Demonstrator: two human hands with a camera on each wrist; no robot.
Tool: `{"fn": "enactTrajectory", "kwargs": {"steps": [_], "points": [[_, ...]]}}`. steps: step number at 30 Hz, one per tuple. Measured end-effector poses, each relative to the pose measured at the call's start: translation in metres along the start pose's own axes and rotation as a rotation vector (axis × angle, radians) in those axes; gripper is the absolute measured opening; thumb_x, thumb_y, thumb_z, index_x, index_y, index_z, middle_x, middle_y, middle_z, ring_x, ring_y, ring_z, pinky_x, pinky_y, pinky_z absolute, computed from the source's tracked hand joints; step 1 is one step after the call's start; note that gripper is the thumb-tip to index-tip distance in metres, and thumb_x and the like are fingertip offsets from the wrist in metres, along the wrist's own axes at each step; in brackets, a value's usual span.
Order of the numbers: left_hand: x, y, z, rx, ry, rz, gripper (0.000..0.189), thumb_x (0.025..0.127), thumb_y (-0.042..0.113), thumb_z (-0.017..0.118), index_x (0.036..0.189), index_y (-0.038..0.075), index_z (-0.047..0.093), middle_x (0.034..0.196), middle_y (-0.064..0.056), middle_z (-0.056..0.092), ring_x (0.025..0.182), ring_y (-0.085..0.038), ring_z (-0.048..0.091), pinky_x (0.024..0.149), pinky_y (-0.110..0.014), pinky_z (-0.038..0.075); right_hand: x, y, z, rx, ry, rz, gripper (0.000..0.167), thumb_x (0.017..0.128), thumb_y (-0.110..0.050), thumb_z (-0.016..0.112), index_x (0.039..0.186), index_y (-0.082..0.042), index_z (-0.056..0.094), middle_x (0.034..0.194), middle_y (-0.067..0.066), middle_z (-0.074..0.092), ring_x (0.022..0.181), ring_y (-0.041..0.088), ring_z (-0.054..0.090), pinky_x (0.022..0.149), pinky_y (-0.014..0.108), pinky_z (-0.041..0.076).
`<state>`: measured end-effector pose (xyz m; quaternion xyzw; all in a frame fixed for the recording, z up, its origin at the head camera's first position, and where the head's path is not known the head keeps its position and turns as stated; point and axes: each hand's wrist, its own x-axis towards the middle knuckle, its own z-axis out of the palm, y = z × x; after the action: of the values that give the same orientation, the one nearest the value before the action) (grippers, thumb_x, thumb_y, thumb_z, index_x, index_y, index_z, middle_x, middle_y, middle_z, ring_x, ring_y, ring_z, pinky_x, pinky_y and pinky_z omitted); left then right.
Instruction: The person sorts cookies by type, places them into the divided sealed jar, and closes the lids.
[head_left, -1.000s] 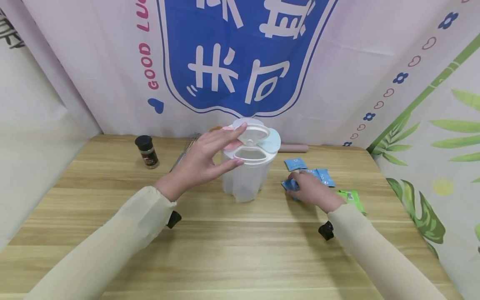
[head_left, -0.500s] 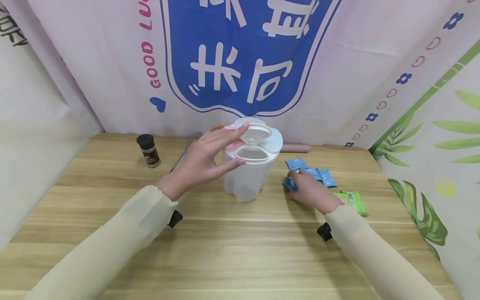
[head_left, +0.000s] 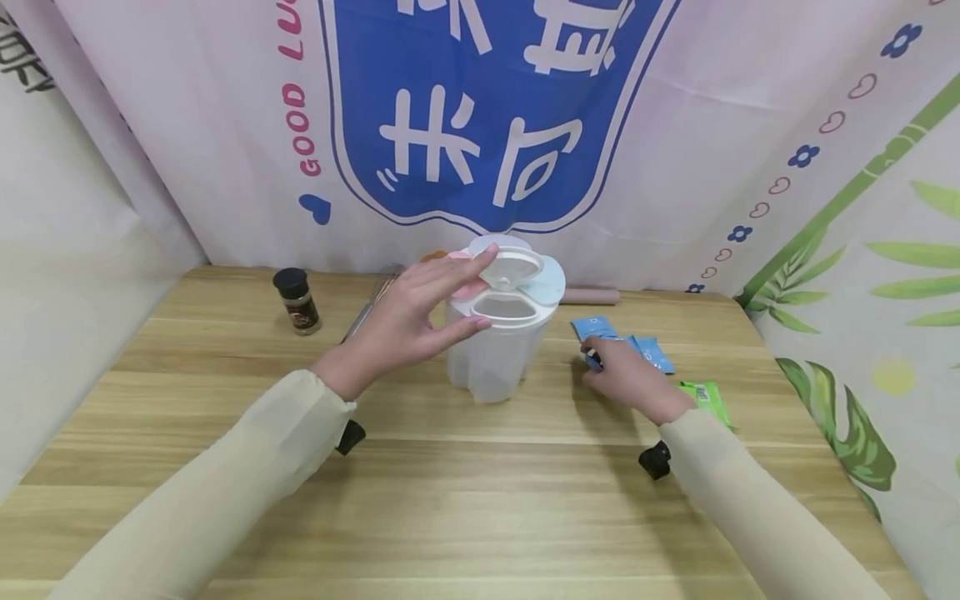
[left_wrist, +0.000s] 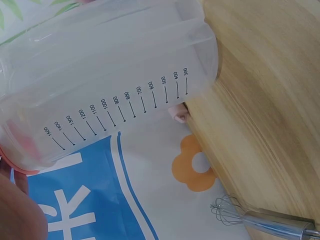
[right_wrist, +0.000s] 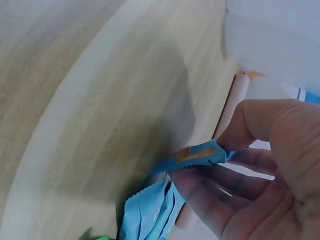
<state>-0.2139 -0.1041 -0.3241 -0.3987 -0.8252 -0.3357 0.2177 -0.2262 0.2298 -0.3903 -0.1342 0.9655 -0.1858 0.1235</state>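
Note:
A clear plastic storage container [head_left: 491, 358] stands upright, its lid sections pink, pale blue and lilac. One clear flap [head_left: 512, 268] is raised over an opening. My left hand [head_left: 401, 312] rests at the lid, one straight finger by the flap and the thumb at the front rim. In the left wrist view the container [left_wrist: 120, 75] shows volume marks. My right hand [head_left: 626, 375] pinches a small blue packet [right_wrist: 202, 154] between thumb and fingers, over other blue packets [right_wrist: 147, 210]. More blue packets [head_left: 654, 354] and a green packet [head_left: 705, 402] lie beside that hand.
A black-capped spice jar [head_left: 297, 302] stands at the back left. Behind my left hand lies a metal whisk [left_wrist: 270, 225]. A pinkish roller [head_left: 590, 297] lies along the table's back edge, before the printed cloth [head_left: 675, 167].
My right hand has drawn the blue packet together between its fingers and shifted slightly right. The left hand stays at the lid, and the flap is still raised.

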Motion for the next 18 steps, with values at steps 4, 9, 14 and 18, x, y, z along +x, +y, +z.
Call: {"fn": "enactTrajectory", "kwargs": {"steps": [4,9,14,18], "points": [[0.0,0.0,0.0,0.001,-0.002,0.001,0.078,0.092,0.03,0.082,0.16,0.019,0.044,0.152,-0.003,0.062,0.147,-0.026,0.054,0.129,-0.052,0.034,-0.001,0.006,-0.006,0.044,0.019,-0.001,0.046,0.098,-0.01,0.063,0.141,0.007,0.056,0.127,0.031,0.068,0.105,0.035,0.07,0.091,0.051,0.062],[0.0,-0.001,0.001,-0.003,-0.001,-0.004,0.078,0.092,0.029,0.081,0.16,0.019,0.044,0.151,-0.003,0.063,0.147,-0.026,0.054,0.129,-0.052,0.034,-0.003,0.016,-0.011,0.125,0.041,-0.012,0.044,0.096,-0.009,0.061,0.138,0.006,0.059,0.125,0.03,0.069,0.111,0.039,0.07,0.09,0.051,0.062],[0.0,0.0,0.001,-0.004,-0.004,-0.011,0.079,0.092,0.029,0.081,0.161,0.02,0.044,0.152,-0.003,0.062,0.147,-0.028,0.053,0.129,-0.052,0.034,-0.005,0.025,-0.015,0.205,0.067,0.0,0.042,0.097,-0.01,0.063,0.136,0.004,0.061,0.122,0.027,0.071,0.107,0.036,0.07,0.087,0.046,0.063],[0.0,0.0,0.0,-0.006,-0.004,-0.013,0.078,0.092,0.029,0.081,0.161,0.02,0.044,0.153,-0.003,0.061,0.147,-0.027,0.053,0.13,-0.052,0.033,-0.008,0.033,-0.016,0.277,0.077,0.026,0.043,0.097,-0.007,0.06,0.138,0.005,0.059,0.118,0.028,0.071,0.097,0.03,0.072,0.079,0.037,0.064]]}}
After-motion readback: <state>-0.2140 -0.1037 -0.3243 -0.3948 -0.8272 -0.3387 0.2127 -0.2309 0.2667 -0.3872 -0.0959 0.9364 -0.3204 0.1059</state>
